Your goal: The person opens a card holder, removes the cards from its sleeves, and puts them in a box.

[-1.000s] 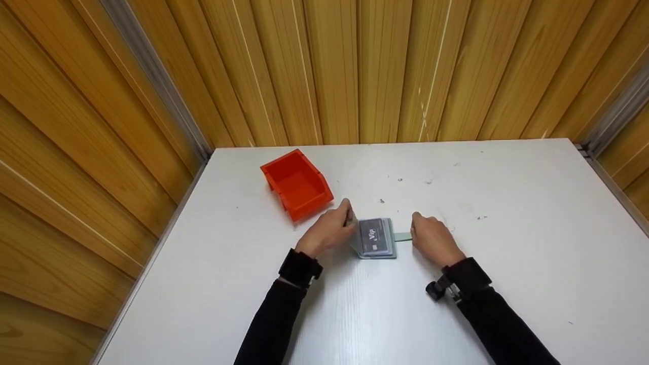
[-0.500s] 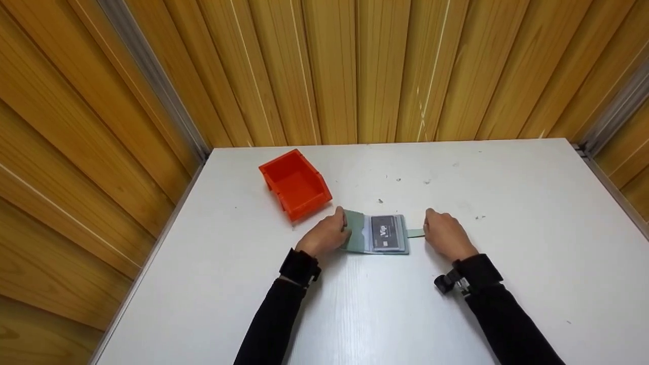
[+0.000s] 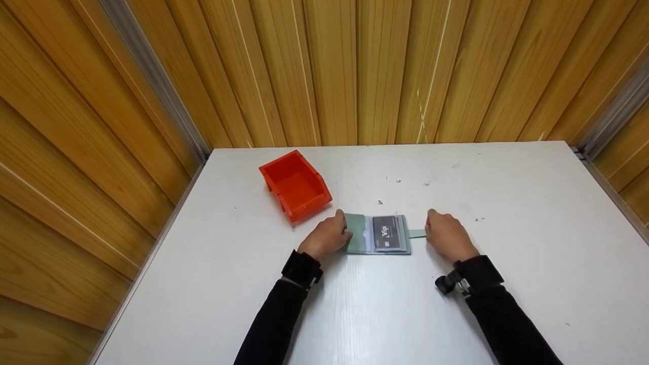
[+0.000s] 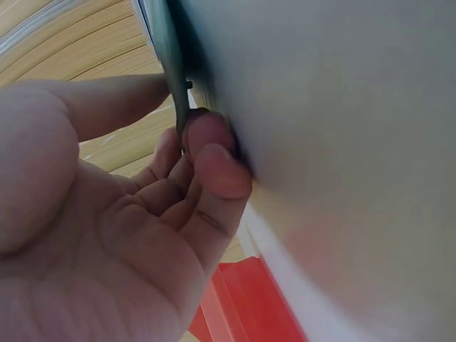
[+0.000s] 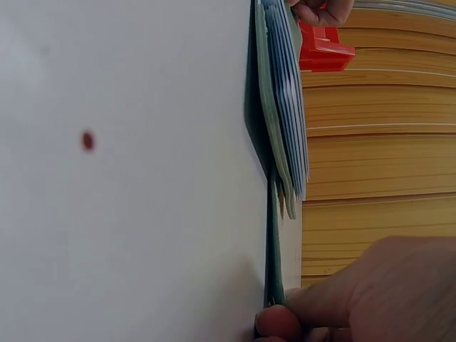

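Note:
A pale green card holder (image 3: 357, 238) lies spread on the white table, its cover folded out to the left. Clear plastic sleeves fill its right half, and a dark card (image 3: 387, 233) marked "Vip" shows on top. My left hand (image 3: 325, 236) pinches the cover's left edge between thumb and fingers; the left wrist view shows the thin green flap (image 4: 169, 64) between them. On the other side, my right hand (image 3: 449, 236) pinches the end of the narrow strap (image 3: 418, 233). The right wrist view shows the stacked sleeves (image 5: 288, 107) edge-on, with the strap stretched toward my thumb.
An orange-red bin (image 3: 296, 186) stands on the table just beyond my left hand, its inside bare. Small dark marks dot the white table (image 3: 481, 304) toward the back. Wood-patterned panels (image 3: 380, 71) rise behind the table and along its left side.
The card holder's cover has swung from partly raised to laid out flat on the left. My right hand has shifted slightly right with the strap, and the holder has moved right too.

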A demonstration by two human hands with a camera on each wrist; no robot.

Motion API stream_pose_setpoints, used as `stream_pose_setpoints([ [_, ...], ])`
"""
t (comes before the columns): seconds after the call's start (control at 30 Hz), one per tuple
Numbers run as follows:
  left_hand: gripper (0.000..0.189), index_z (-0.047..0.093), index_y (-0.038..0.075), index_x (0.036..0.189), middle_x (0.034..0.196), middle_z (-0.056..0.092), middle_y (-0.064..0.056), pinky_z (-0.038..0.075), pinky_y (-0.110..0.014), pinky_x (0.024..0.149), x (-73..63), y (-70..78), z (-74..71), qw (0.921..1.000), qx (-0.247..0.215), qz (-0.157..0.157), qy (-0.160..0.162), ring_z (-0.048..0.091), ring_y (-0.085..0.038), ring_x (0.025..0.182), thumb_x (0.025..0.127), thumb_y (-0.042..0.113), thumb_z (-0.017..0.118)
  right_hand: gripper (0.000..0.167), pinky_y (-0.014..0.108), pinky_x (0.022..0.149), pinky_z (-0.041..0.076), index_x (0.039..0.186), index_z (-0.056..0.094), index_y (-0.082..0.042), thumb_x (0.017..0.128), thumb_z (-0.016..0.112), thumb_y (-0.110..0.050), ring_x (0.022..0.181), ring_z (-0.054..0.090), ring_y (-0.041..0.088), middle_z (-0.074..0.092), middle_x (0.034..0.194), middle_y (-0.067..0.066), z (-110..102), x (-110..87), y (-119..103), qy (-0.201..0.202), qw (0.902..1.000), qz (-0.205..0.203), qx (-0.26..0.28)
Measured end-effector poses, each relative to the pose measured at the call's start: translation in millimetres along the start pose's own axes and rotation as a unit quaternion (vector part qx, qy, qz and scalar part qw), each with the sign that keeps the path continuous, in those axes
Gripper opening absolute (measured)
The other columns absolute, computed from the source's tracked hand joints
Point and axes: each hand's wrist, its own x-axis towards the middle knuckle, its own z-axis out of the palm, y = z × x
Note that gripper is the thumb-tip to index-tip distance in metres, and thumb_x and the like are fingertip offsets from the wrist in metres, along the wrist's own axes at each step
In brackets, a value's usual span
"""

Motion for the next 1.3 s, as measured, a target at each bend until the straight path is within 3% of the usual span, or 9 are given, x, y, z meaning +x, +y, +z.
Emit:
stream_pose_setpoints([
  [0.3,0.017,0.052,0.007,0.113,0.09,0.057,-0.006,0.05,-0.032,0.079,-0.8,1.4,0.2,1.0,0.009,-0.003,0.003,0.054,-0.021,0.084,0.103,0.018,0.06,0.009,0.05,0.064,0.051,0.089,0.056,0.001,0.098,0.054,-0.002,0.069,0.064,0.037,0.064,0.076,0.018,-1.5,0.6,-0.4,0.01,0.9999,-0.004,-0.005],
  [0.53,0.014,0.052,0.006,0.11,0.086,0.054,-0.005,0.047,-0.031,0.076,-2.7,1.9,1.4,0.9998,0.02,0.005,0.008,0.052,-0.02,0.082,0.103,0.015,0.059,0.005,0.039,0.058,0.045,0.089,0.064,-0.001,0.093,0.064,-0.004,0.065,0.06,0.026,0.065,0.072,0.01,3.1,1.8,0.4,0.04,0.9992,0.006,0.007],
  [0.63,0.014,0.052,0.005,0.111,0.086,0.054,-0.005,0.046,-0.031,0.077,-2.5,2.6,2.1,0.9994,0.032,0.007,0.012,0.051,-0.019,0.083,0.103,0.015,0.059,0.006,0.034,0.057,0.041,0.098,0.069,-0.004,0.094,0.068,-0.008,0.062,0.056,0.021,0.062,0.068,0.005,6.3,3.0,-4.1,0.046,0.9987,-0.001,0.02],
  [0.77,0.019,0.053,0.004,0.117,0.091,0.057,-0.007,0.05,-0.034,0.082,-1.9,4.3,2.7,0.9991,0.04,0.002,0.014,0.053,-0.02,0.086,0.103,0.016,0.059,0.028,0.031,0.059,0.036,0.119,0.07,-0.007,0.096,0.073,-0.023,0.064,0.048,0.017,0.054,0.07,0.001,10.6,5.5,-13.5,0.02,0.9985,-0.023,0.046],
  [1.03,0.027,0.053,0.002,0.125,0.096,0.06,-0.009,0.053,-0.035,0.086,-1.5,6.1,3.8,0.9989,0.045,-0.005,0.014,0.055,-0.021,0.088,0.104,0.017,0.058,0.063,0.034,0.072,0.04,0.142,0.063,-0.019,0.091,0.075,-0.054,0.088,0.046,0.019,0.056,0.096,0.003,18.2,4.4,-19.5,-0.032,0.9959,-0.084,0.008],
  [1.17,0.03,0.052,0.001,0.128,0.099,0.062,-0.01,0.054,-0.036,0.088,-1.0,5.6,4.0,0.999,0.043,-0.006,0.015,0.055,-0.021,0.089,0.104,0.017,0.059,0.074,0.048,0.09,0.049,0.149,0.057,-0.024,0.089,0.072,-0.063,0.105,0.053,0.026,0.06,0.122,0.013,18.7,2.0,-20.0,-0.064,0.9951,-0.074,0.013],
  [1.3,0.033,0.052,0.0,0.132,0.101,0.062,-0.01,0.054,-0.036,0.09,-1.0,5.8,3.4,0.999,0.041,-0.009,0.013,0.055,-0.021,0.091,0.104,0.017,0.059,0.079,0.059,0.103,0.046,0.153,0.053,-0.024,0.088,0.072,-0.065,0.119,0.054,0.032,0.057,0.139,0.019,18.7,1.2,-20.0,-0.086,0.9944,-0.057,0.024],
])
